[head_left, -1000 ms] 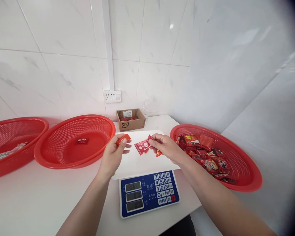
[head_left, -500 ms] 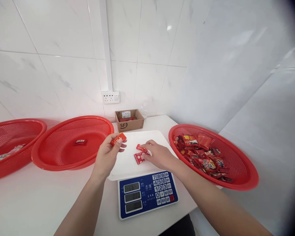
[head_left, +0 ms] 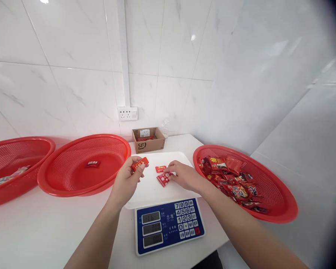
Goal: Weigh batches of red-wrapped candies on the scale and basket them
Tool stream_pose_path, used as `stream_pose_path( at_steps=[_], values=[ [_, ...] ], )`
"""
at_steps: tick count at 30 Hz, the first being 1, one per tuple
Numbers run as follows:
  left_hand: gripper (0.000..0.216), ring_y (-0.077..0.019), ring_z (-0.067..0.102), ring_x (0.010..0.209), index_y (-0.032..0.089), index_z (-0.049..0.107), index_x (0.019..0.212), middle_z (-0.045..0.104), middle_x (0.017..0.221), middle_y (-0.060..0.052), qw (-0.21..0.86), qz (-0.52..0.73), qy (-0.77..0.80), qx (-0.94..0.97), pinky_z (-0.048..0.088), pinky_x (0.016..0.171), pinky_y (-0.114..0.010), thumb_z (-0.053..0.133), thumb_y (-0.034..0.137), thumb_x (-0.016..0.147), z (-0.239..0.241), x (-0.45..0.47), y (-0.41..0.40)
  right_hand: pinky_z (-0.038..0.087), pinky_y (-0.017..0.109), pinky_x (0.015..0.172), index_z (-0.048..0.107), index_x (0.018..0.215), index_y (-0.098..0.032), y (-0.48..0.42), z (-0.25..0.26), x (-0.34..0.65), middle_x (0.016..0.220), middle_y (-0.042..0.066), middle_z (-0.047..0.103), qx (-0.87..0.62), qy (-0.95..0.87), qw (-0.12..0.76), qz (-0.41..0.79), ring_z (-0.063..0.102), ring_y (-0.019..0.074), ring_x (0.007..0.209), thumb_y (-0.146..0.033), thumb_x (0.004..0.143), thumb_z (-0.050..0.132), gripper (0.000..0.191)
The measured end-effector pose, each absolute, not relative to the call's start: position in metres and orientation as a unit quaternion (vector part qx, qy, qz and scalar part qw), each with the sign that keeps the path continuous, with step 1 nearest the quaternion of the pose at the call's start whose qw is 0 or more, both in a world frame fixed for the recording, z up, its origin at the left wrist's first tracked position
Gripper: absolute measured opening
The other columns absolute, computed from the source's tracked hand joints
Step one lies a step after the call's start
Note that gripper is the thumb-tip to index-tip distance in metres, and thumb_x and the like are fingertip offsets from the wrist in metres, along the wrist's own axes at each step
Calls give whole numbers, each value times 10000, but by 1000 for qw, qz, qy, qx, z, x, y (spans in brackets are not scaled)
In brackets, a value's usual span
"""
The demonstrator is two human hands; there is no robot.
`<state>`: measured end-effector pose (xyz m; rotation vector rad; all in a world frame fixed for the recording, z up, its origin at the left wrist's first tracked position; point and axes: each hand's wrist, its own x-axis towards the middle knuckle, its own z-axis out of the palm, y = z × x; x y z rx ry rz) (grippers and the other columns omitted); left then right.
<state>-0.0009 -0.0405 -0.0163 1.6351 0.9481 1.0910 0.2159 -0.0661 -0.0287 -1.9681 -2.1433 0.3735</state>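
My left hand [head_left: 126, 180] pinches a small red candy packet [head_left: 139, 164] above the left part of the white scale tray [head_left: 148, 188]. My right hand [head_left: 182, 175] lies low on the tray, its fingertips on a red-and-white dotted packet [head_left: 164, 179]. Just behind that one, another small red packet [head_left: 161, 169] lies loose on the tray. The scale's blue panel [head_left: 168, 226] with keypad and displays faces me.
A red mesh basket [head_left: 271, 209] at the right holds several red packets. A middle red basket [head_left: 72, 186] holds one packet [head_left: 92, 163]; a third basket [head_left: 5, 190] is at far left. An open cardboard box [head_left: 148, 139] stands by the tiled wall.
My right hand has come down from the air and set its red packets on the scale tray. My left hand has kept its packet at about the same place.
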Motion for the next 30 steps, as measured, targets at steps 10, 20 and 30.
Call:
stream_pose_path(
  at_steps=[10,20,30],
  values=[
    [194,-115,504,644,217,539,906,623,992,-30,439,432,391,684,411,557,-237,497,399,856,-19,-1,-39,427,316,770,583,1199,-242,-71,-29,210,1173,67,571,-682,-709,135,116,584,231,965,-245,879,437,352],
    [68,-125,496,626,224,497,864,570,794,7,430,416,393,698,400,558,-236,489,281,827,-21,-1,-40,426,349,825,633,1100,-210,-75,-26,210,1191,74,575,-678,-711,140,124,565,250,1029,-151,819,493,319],
    [100,-177,575,742,251,540,894,619,824,4,460,305,334,764,460,665,-300,480,297,829,-31,13,-51,454,284,694,640,935,-201,-84,-16,186,899,18,665,-552,-699,344,297,580,144,760,-205,830,488,184]
  ],
)
